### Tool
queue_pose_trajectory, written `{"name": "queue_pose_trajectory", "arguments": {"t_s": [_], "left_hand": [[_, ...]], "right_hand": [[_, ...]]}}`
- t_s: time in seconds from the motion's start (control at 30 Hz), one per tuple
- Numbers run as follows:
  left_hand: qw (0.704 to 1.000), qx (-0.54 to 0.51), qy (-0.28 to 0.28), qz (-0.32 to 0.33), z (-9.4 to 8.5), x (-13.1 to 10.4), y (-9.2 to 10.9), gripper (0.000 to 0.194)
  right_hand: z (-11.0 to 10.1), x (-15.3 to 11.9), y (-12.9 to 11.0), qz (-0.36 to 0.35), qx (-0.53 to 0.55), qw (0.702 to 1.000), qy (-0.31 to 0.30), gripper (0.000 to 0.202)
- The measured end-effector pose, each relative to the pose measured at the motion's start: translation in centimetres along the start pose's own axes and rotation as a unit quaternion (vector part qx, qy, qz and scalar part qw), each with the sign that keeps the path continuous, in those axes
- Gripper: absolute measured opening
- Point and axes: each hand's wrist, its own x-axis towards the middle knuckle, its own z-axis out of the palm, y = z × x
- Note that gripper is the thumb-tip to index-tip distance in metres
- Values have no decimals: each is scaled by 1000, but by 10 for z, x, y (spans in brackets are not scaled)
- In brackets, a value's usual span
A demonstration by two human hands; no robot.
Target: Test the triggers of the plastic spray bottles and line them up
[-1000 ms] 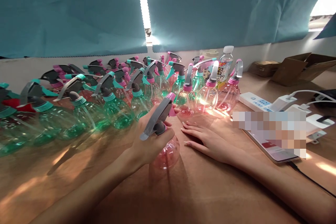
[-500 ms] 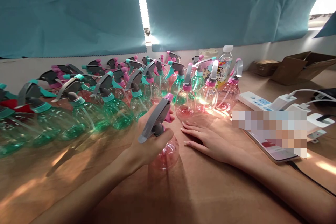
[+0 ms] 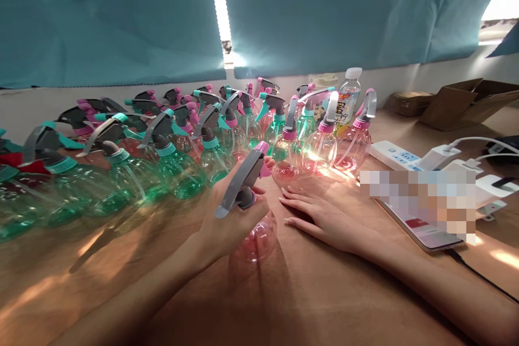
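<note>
My left hand [image 3: 231,216] is wrapped round the neck of a pink spray bottle [image 3: 259,240] that stands on the table. Its grey sprayer head with a pink nozzle points up and away to the right, and some fingers curl behind the pink trigger. Flat on the table beside it lies my right hand [image 3: 312,211], fingers stretched out and holding nothing. Just beyond my right hand stand several pink spray bottles [image 3: 286,162] with grey heads. Several green spray bottles [image 3: 180,175] form a slanting row to the left.
More green and pink sprayers crowd behind the row. A clear drink bottle [image 3: 349,92] stands at the back. To the right are a white power strip [image 3: 389,154] with plugs, a partly blurred phone [image 3: 430,235] on a cable, and an open cardboard box [image 3: 458,105].
The fingers of my left hand at the trigger have shifted slightly, and the trigger shows more. The bottle stays in place; my right hand has not moved.
</note>
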Motion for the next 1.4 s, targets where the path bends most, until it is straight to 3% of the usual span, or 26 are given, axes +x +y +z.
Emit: {"name": "queue_pose_trajectory", "arguments": {"t_s": [0.43,0.63,0.8,0.97,1.07,1.4], "left_hand": [[1000,-4,-7,13,1,1,-9,25],[1000,-3,-5,7,2,1,-8,23],[1000,11,-8,3,2,0,-8,36],[1000,26,-10,8,2,-2,-11,30],[1000,24,-8,9,2,-2,-11,40],[999,28,-18,-8,0,-2,-6,49]], "right_hand": [[-13,3,-14,8,-79,997,-7,47],[-9,2,-10,10,-76,997,-4,47],[-5,0,-6,4,-63,998,-11,51],[-2,-1,-3,5,-40,999,2,50],[-1,-1,-2,5,-34,999,-2,52],[-4,0,-6,5,-71,997,-4,50]]}}
